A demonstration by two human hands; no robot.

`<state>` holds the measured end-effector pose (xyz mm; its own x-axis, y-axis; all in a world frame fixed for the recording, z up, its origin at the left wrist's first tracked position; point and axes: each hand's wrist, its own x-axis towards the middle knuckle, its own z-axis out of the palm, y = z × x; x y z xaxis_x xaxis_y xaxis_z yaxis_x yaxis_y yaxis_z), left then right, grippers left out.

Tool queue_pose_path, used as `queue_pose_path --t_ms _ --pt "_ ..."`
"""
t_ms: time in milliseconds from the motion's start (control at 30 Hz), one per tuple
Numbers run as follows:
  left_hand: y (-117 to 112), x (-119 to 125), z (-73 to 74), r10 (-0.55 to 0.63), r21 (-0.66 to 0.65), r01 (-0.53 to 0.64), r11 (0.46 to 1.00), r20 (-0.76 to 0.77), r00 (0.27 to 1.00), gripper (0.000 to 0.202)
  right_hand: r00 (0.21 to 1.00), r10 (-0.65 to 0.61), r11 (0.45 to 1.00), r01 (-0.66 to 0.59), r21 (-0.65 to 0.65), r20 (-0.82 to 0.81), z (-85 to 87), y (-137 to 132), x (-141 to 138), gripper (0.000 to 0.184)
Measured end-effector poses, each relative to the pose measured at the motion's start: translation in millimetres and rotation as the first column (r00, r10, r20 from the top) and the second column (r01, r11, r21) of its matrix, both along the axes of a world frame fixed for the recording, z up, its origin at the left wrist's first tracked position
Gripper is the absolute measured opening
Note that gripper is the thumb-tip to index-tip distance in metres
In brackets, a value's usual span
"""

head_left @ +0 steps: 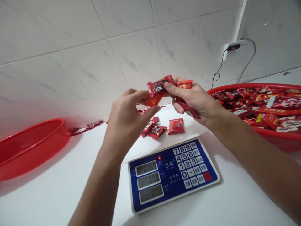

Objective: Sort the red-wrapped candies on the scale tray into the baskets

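Note:
My right hand [192,99] is raised over the scale and grips a bunch of red wrapped candies [160,86], one pinched under the thumb and more sticking out of the fist. My left hand [128,113] meets it from the left, fingers curled, pinching a small red wrapper [154,101] just below that candy. Under both hands, three red candy packets [176,126] lie on the white weighing platform [188,131] of an electronic scale. Its blue keypad panel [172,172] faces me with lit displays.
A large red basin [270,138] heaped with red wrapped candies stands at the right. Another red basin [28,147] sits at the left edge. Loose red wrappers [87,127] lie along the tiled wall. A wall socket [231,48] with a cable is at the upper right.

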<state>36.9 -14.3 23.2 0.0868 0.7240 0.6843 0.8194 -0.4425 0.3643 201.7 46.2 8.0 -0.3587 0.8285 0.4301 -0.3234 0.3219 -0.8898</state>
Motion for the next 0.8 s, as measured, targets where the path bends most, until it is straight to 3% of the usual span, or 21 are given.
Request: queue_pose_path --t_ms 200,267,300,333,400,433,467,533,567,633,700,733,800 --pt "-3 10 -1.7 -0.277 0.067 0.269 0.961 0.190 0.942 0.045 0.993 -0.111 0.985 0.105 0.134 0.039 3.8 1 6 0.028" --pt "1 4 -0.3 -0.237 -0.031 0.248 0.968 0.208 0.949 0.050 0.963 -0.258 0.944 0.233 0.232 0.081 13.5 -3 16 0.027" --pt "6 -3 0.0 -0.158 -0.128 0.185 0.974 0.195 0.968 0.057 0.919 -0.383 0.888 0.337 0.313 0.097 19.4 -5 24 0.025" --pt "12 -11 -0.5 -0.053 -0.243 0.091 0.966 0.158 0.986 0.066 0.839 -0.533 0.794 0.449 0.410 0.114 25.4 -6 35 0.023" --pt "27 -29 -4.6 0.155 -0.461 -0.144 0.875 -0.013 0.988 0.087 0.559 -0.812 0.536 0.600 0.594 0.168 35.5 -5 63 0.021" --pt "33 -37 -8.3 0.179 -0.543 -0.203 0.815 -0.098 0.979 0.093 0.379 -0.889 0.448 0.611 0.653 0.255 38.8 -4 78 0.019" --pt "39 -43 -12.8 0.150 -0.615 -0.202 0.762 -0.136 0.979 0.094 0.216 -0.901 0.425 0.610 0.668 0.377 40.6 -1 94 0.017" --pt "46 -45 -23.3 0.064 -0.695 -0.147 0.703 -0.144 0.988 0.092 -0.001 -0.794 0.485 0.602 0.635 0.607 40.4 7 120 0.015" --pt "47 -42 -28.6 0.017 -0.709 -0.116 0.695 -0.144 0.989 0.090 -0.045 -0.729 0.527 0.599 0.602 0.683 39.1 11 130 0.014" --pt "48 -28 -38.1 -0.047 -0.689 -0.100 0.718 -0.192 0.980 0.088 -0.052 -0.620 0.630 0.562 0.536 0.783 35.8 16 141 0.012" --pt "47 -10 -45.7 -0.069 -0.641 -0.131 0.756 -0.277 0.958 0.088 -0.038 -0.568 0.696 0.512 0.504 0.822 33.8 16 144 0.013" --pt "47 -2 -48.7 -0.070 -0.620 -0.145 0.771 -0.310 0.948 0.087 -0.036 -0.559 0.712 0.492 0.501 0.829 33.7 15 144 0.015" --pt "47 12 -53.2 -0.061 -0.579 -0.159 0.799 -0.342 0.938 0.083 -0.045 -0.586 0.690 0.496 0.527 0.809 34.7 11 143 0.017"
